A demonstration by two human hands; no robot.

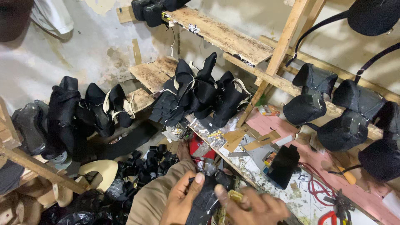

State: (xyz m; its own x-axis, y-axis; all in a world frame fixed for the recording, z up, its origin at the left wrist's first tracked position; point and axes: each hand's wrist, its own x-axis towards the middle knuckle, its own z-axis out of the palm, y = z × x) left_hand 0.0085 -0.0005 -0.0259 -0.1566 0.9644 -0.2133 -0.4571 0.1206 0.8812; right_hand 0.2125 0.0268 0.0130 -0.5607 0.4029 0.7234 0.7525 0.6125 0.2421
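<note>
Hands (221, 200) around black shoe upper (207, 196); cluttered workbench (291, 191) alongside

Place: you're in a shoemaking workshop.
Proof: black shoe uppers (200, 93) at 12 o'clock on rough wooden shelves (225, 35); pliers (329, 216) at 4 o'clock.

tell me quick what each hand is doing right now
Left hand: closed around the black shoe upper, thumb on top.
Right hand: fingers on the same black shoe upper, with a small yellow object by the fingers; its grip cannot be told.
</note>
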